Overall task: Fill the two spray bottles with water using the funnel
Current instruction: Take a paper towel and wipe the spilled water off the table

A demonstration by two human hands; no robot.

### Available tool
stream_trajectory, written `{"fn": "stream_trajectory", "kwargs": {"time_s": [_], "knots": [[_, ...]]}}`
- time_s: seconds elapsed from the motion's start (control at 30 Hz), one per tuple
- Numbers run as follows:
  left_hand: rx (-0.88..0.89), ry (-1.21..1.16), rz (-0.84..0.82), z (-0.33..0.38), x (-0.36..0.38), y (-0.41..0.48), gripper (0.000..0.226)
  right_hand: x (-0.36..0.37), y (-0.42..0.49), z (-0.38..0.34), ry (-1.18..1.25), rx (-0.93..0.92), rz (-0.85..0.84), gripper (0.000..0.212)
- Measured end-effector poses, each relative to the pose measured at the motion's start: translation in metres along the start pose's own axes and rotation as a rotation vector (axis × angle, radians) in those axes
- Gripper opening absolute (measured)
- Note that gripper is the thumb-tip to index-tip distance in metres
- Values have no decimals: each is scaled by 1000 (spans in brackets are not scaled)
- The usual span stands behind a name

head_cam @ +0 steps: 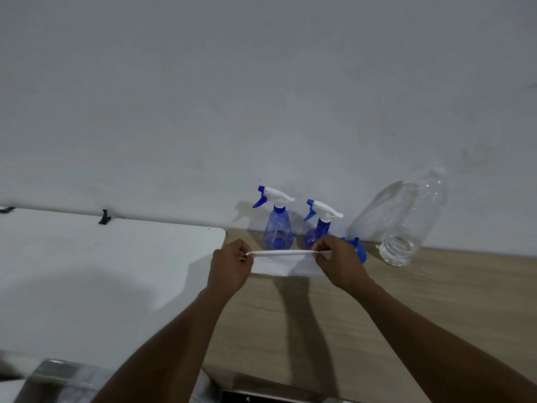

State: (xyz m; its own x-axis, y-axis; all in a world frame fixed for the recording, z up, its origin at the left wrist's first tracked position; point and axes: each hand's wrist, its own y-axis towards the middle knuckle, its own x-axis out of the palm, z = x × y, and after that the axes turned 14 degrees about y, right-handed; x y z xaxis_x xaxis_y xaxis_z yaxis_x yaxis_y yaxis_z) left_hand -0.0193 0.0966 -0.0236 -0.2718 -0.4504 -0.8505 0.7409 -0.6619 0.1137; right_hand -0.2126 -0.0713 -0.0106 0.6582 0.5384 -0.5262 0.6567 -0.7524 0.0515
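Spray bottles [278, 228] stand capped, side by side at wall on wooden table [421, 301]; blue funnel [359, 251] just beside, clear water bottle [406, 219] near. Left hand [231, 267], right hand [338, 263] each pinch one end of white sheet [283, 264], held taut before bottles.

Left hand [229, 269], right hand [340, 263], white sheet [282, 264] between (top edge taut)

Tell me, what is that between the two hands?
A white sheet, paper or cloth, stretches between the left hand and right hand; each pinches one end. The head view shows it.
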Motion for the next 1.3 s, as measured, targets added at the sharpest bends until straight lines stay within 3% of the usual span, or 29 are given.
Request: {"fn": "stream_trajectory", "kwargs": {"time_s": [0.1, 0.33, 0.5, 0.63, 0.73, 0.8, 0.87, 1.0, 1.07, 1.2, 1.3], "knots": [[72, 65, -5, -10, 14, 8, 9, 12, 1, 15, -131, -134, 27, 13], [312, 445, -98, -57, 68, -8, 19, 47, -32, 89, -385, -124, -298, 25], [331, 554, -112, -69, 77, -9, 30, 52, -46, 110, -407, -206, -221, 30], [239, 473, -72, -68, 67, -9, 34, 58, -30, 92, -496, -310, -137, 41], [182, 445, -92, -70, 64, -13, 38, 78, -12, 74, -463, -393, -367, 56], [182, 432, -109, -70, 64, -18, 41, 97, 0, 68, -508, -356, -569, 67], [204, 411, -113, -70, 63, -23, 42, 112, 8, 72, -580, -323, -650, 74], [219, 364, -123, -79, 62, -33, 44, 112, 16, 82, -541, -227, -550, 75], [202, 359, -117, -83, 60, -36, 43, 110, 20, 82, -497, -263, -486, 77], [183, 346, -135, -79, 60, -37, 43, 112, 23, 87, -549, -303, -565, 80], [216, 353, -132, -68, 63, -38, 46, 107, 12, 95, -533, -231, -485, 80]]}}
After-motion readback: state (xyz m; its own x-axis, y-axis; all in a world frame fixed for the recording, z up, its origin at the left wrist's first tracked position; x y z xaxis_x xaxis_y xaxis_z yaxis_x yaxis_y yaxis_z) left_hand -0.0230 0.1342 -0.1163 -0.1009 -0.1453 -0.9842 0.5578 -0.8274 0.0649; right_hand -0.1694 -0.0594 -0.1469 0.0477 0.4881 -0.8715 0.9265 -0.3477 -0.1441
